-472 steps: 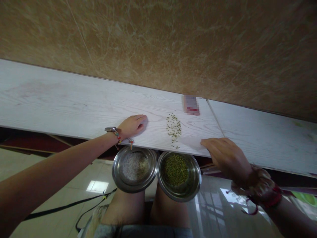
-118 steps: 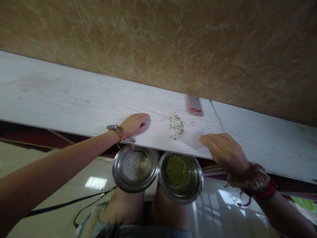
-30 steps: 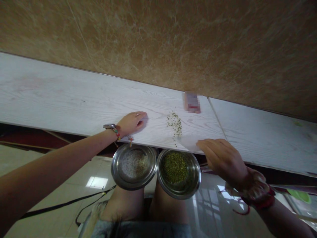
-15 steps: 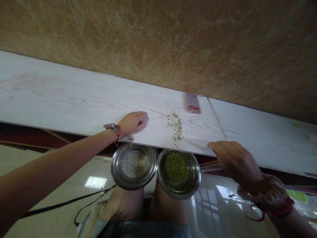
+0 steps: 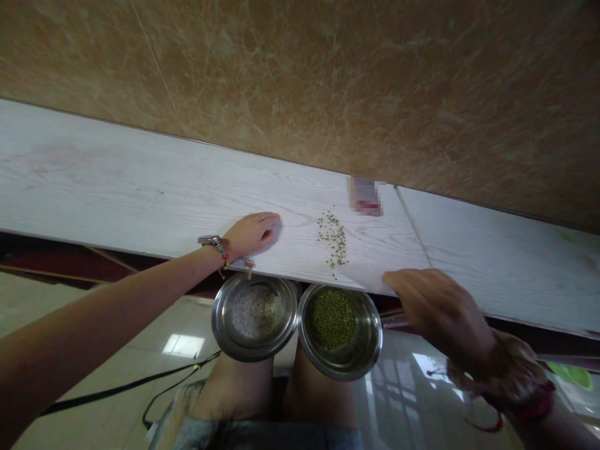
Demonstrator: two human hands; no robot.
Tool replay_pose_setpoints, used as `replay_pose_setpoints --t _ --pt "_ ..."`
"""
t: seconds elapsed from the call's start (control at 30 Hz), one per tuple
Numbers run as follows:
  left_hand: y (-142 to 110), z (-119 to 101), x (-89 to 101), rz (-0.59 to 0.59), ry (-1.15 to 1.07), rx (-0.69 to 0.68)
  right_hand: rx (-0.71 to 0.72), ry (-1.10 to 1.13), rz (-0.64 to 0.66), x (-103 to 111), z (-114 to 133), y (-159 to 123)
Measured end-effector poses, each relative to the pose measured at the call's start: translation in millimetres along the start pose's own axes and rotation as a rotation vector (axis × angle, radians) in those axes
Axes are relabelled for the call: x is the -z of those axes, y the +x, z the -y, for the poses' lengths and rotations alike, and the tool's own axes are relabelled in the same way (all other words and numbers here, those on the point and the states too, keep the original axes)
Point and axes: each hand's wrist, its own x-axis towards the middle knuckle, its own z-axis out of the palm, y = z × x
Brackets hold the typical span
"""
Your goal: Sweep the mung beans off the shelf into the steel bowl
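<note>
Small round green beans (image 5: 334, 240) are lying scattered on a long white wood-grained board (image 5: 140, 187), between the two hands and well apart from both. A narrow patch is being formed by them, its long axis running from the wall side toward the board's front edge. Below its near end, a round steel bowl of green beans (image 5: 368, 334) is being supported at that edge, apparently on the legs.

From the right hand (image 5: 435, 309), the scatter is lying to the left and slightly toward the wall, so the patch is being faced from its side rather than from an end. The fingers of that hand are being held bunched, and a thin pale translucent sheet (image 5: 368, 278) is apparently being pinched at their tips. Its outline is showing only faintly, but its free end seems to be reaching just beside the lowest beans.

The left hand (image 5: 252, 232) is being rested palm down on the board, on the opposite side of the scatter. Its fingers are being held together and lightly bent; whether anything is being covered by the palm cannot be told. Fingertip to bean, neither hand is clearly nearer, though the right side is being brought closer by the sheet.

Beside the bean bowl, a round steel bowl of white grains (image 5: 219, 331) is being supported almost rim to rim with it. By the brown marbled wall (image 5: 300, 81), a small rectangular item (image 5: 367, 197) is being obscured by pixelation.
</note>
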Motion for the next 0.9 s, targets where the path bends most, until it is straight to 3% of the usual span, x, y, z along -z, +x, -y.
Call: replay_pose_setpoints --t 0.23,0.47,0.67,0.9 --pt "-0.3 2.4 -2.5 -0.044 -0.001 -0.021 0.056 0.047 -0.017 0.0 19.8 -3.9" --pt "-0.7 2.2 -1.4 -0.021 0.006 -0.006 0.050 -0.075 0.067 -31.8 12.8 12.3" --pt "-1.0 1.9 -1.5 -0.048 0.002 -0.022 0.036 -0.126 0.030 -59.5 -0.3 34.0" --pt "-0.8 -0.1 -0.7 -0.028 0.010 -0.011 -0.044 -0.151 -0.059 -39.7 -24.5 41.0"
